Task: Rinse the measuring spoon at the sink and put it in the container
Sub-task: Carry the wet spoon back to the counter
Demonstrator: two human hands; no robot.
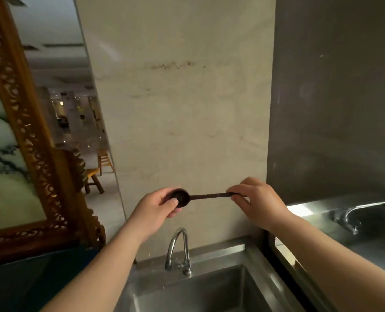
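A dark measuring spoon (206, 196) is held level in the air above the sink, in front of the beige wall. My left hand (159, 209) cups its round bowl, with the thumb pressed against the bowl's edge. My right hand (255, 200) pinches the far end of the ridged handle between its fingertips. Below the hands stands a curved chrome tap (179, 248) at the back of a steel sink (211, 289). No water runs from the tap. No container shows in this view.
A second steel basin with its own tap (364, 213) lies to the right behind a raised edge. A carved wooden frame (36, 154) stands at the left, with wooden stools (97, 174) beyond it.
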